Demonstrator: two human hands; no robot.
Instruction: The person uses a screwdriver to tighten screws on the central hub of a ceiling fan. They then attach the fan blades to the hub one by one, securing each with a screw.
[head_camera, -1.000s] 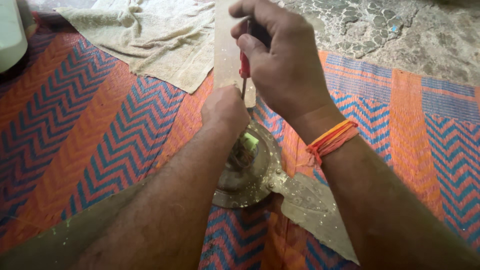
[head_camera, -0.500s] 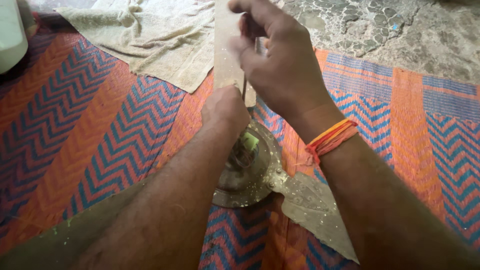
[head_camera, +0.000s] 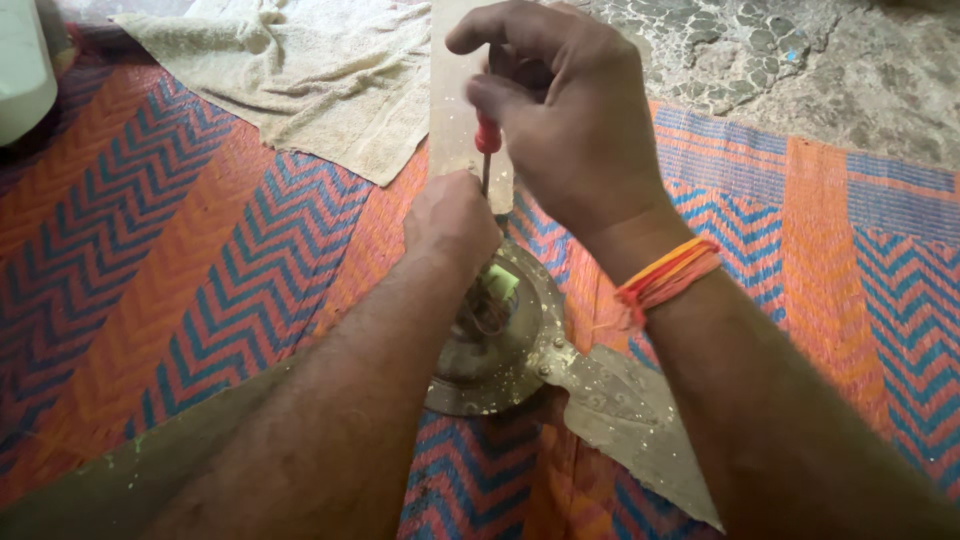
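Screwdriver (head_camera: 486, 150) stands nearly upright in my right hand (head_camera: 565, 130), its long axis running almost straight up and down in the view, tip pointing down toward the fan and handle up into my grip. Its red handle shows only as a short stretch below my thumb and forefinger, which pinch it while the other fingers curl round behind; the thin dark shaft drops from there and vanishes just behind my left hand (head_camera: 452, 218), so I cannot see the tip or what it sits in.

Going from the left: a white object (head_camera: 22, 65) is cut off at the top left corner and I cannot make out what it is. Next comes a cream towel (head_camera: 300, 70) lying rumpled on the woven mat (head_camera: 150, 270) of orange and blue zigzags. One dusty fan blade (head_camera: 140, 470) runs along the lower left edge, mostly under my forearm. My left hand is closed into a fist, knuckles up, pressed down at the far rim of the round metal fan hub (head_camera: 500, 350) (what it grips, if anything, is hidden under it). Wires and a pale green part (head_camera: 503, 283) show inside the hub. A second blade (head_camera: 455, 90) stretches away from me behind both hands, a third (head_camera: 630, 430) points lower right, partly under my right arm, whose wrist wears orange threads (head_camera: 668, 275). Cracked stone floor (head_camera: 800, 70) lies beyond the mat.
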